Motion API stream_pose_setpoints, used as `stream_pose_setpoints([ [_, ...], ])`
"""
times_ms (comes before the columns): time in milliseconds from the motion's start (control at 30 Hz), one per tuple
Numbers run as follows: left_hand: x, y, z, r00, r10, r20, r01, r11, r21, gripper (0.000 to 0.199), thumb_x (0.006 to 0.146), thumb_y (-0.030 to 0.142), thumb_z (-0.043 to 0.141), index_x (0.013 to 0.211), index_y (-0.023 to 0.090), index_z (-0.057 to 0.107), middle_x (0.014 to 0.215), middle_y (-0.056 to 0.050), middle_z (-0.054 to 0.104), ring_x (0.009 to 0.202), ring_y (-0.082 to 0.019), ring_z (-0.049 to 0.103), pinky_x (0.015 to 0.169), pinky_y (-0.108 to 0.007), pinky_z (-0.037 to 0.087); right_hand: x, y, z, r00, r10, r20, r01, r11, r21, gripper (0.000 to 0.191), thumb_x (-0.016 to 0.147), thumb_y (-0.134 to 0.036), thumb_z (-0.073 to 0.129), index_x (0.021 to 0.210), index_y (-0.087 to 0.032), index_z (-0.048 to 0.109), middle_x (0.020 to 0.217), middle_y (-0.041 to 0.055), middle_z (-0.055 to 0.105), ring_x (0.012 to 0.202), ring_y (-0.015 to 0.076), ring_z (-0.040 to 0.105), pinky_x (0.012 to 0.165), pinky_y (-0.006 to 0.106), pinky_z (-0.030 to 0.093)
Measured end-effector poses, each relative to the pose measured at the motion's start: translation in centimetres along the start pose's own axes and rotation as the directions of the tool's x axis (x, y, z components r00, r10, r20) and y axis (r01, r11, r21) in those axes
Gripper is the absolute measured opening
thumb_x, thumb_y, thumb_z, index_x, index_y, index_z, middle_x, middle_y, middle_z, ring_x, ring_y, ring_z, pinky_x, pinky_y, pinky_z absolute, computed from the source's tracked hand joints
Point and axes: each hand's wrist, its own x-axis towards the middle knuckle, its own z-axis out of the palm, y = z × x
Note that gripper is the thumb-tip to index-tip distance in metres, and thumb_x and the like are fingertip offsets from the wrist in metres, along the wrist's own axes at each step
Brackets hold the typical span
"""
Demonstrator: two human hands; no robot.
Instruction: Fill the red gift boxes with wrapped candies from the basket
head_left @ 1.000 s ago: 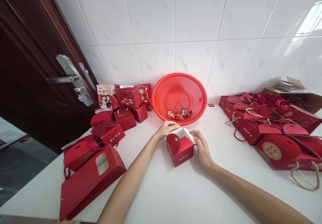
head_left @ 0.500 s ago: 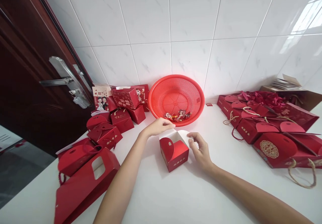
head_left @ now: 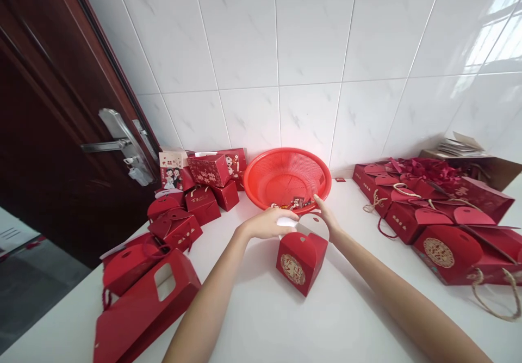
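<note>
A small red folding gift box (head_left: 300, 268) with a round gold emblem stands on the white table, its top flaps partly up. My left hand (head_left: 267, 223) is closed at its back left, a white flap between thumb and fingers. Behind the right-hand flap is my right hand (head_left: 327, 220), one digit stretched out toward the basket; its other fingers are largely hidden by the flap. Just beyond both hands sits a red plastic basket (head_left: 287, 159) with several wrapped candies (head_left: 298, 202) in its near side.
Red gift boxes (head_left: 175, 227) crowd the left side, with a long windowed box (head_left: 142, 308) nearest. Larger boxes with rope handles (head_left: 448, 243) line the right. An open carton (head_left: 499, 170) stands behind them. A dark door (head_left: 61, 80) and tiled wall (head_left: 310, 36) border the table.
The box has turned, so the emblem side now faces me, and it sits slightly further right. My right hand has let go of the flap's edge and moved around behind it.
</note>
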Motion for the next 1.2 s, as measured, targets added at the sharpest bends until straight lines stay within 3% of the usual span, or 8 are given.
stream_pose_setpoints([
  [133, -0.3, 0.6, 0.0, 0.999, 0.048, 0.001, -0.048, 0.999, 0.024, 0.046, 0.084, 0.040, 0.065, 0.128, 0.024, 0.066, 0.136, -0.002, 0.064, 0.135, -0.028, 0.048, 0.111, -0.034, 0.037, 0.4, -0.3, 0.5, 0.997, -0.064, 0.053, 0.069, 0.993, -0.092, 0.028, 0.071, -0.044, 0.065, 0.067, -0.017, 0.061, 0.063, 0.0052, 0.068, 0.057, 0.0171, 0.060, 0.047, 0.025, 0.035],
  [200, -0.3, 0.6, 0.0, 0.998, 0.065, 0.012, -0.065, 0.998, 0.005, 0.046, 0.084, 0.040, 0.065, 0.128, 0.024, 0.066, 0.136, -0.002, 0.064, 0.132, -0.027, 0.052, 0.108, -0.033, 0.040, 0.2, 0.4, 0.5, 0.993, -0.107, 0.041, 0.110, 0.991, -0.080, 0.022, 0.067, -0.038, 0.066, 0.064, -0.018, 0.056, 0.058, 0.0019, 0.063, 0.054, 0.0160, 0.057, 0.046, 0.025, 0.036],
  [367, -0.1, 0.4, 0.0, 0.996, 0.088, 0.035, -0.087, 0.996, -0.037, 0.048, 0.086, 0.040, 0.064, 0.130, 0.022, 0.064, 0.137, -0.005, 0.064, 0.128, -0.024, 0.057, 0.108, -0.032, 0.041, 1.7, 1.2, 0.6, 0.933, -0.347, -0.095, 0.346, 0.938, -0.026, 0.024, 0.063, -0.027, 0.066, 0.085, -0.020, 0.061, 0.084, 0.0032, 0.072, 0.076, 0.0204, 0.066, 0.061, 0.028, 0.052],
  [500, -0.1, 0.3, 0.0, 0.995, 0.090, 0.033, -0.087, 0.993, -0.077, 0.048, 0.086, 0.039, 0.065, 0.130, 0.021, 0.064, 0.138, -0.005, 0.063, 0.130, -0.025, 0.056, 0.109, -0.034, 0.041, 5.1, 0.9, 1.3, 0.938, -0.281, -0.204, 0.291, 0.957, 0.019, 0.023, 0.062, -0.021, 0.059, 0.085, -0.021, 0.059, 0.077, 0.0016, 0.070, 0.074, 0.0214, 0.067, 0.059, 0.029, 0.056],
  [733, -0.3, 0.0, 0.1, 0.995, 0.087, 0.038, -0.081, 0.988, -0.131, 0.048, 0.086, 0.040, 0.065, 0.131, 0.022, 0.064, 0.139, -0.006, 0.062, 0.129, -0.026, 0.056, 0.109, -0.034, 0.043, 8.3, 2.3, 2.0, 0.955, -0.200, -0.220, 0.222, 0.972, 0.080, 0.014, 0.062, -0.021, 0.059, 0.074, -0.025, 0.052, 0.065, -0.0015, 0.066, 0.075, 0.0216, 0.069, 0.064, 0.030, 0.059],
  [1000, -0.4, 0.1, 0.0, 0.997, 0.073, 0.017, -0.069, 0.984, -0.165, 0.049, 0.086, 0.046, 0.066, 0.128, 0.020, 0.067, 0.134, -0.006, 0.066, 0.124, -0.026, 0.060, 0.107, -0.035, 0.044, 7.2, 1.3, 0.3, 0.965, -0.129, -0.228, 0.142, 0.989, 0.041, 0.017, 0.071, -0.031, 0.063, 0.083, -0.020, 0.057, 0.085, 0.0062, 0.072, 0.085, 0.0218, 0.070, 0.074, 0.031, 0.058],
  [1100, -0.3, 0.2, 0.1, 0.998, 0.059, 0.004, -0.057, 0.984, -0.171, 0.045, 0.085, 0.039, 0.066, 0.125, 0.019, 0.068, 0.133, -0.007, 0.067, 0.124, -0.026, 0.060, 0.106, -0.034, 0.045, 5.8, 0.3, -1.1, 0.926, -0.142, -0.350, 0.134, 0.990, -0.047, 0.024, 0.072, -0.035, 0.065, 0.088, -0.021, 0.054, 0.093, 0.0091, 0.068, 0.089, 0.0241, 0.066, 0.072, 0.033, 0.055],
  [1200, 0.0, 0.1, 0.4, 0.997, 0.070, -0.024, -0.073, 0.980, -0.186, 0.039, 0.084, 0.031, 0.066, 0.121, 0.020, 0.071, 0.129, -0.006, 0.069, 0.123, -0.025, 0.061, 0.106, -0.035, 0.045, 3.3, -1.3, -1.9, 0.884, -0.285, -0.371, 0.243, 0.957, -0.156, 0.028, 0.073, -0.038, 0.065, 0.096, -0.024, 0.055, 0.104, 0.0066, 0.066, 0.097, 0.0231, 0.061, 0.077, 0.032, 0.052],
])
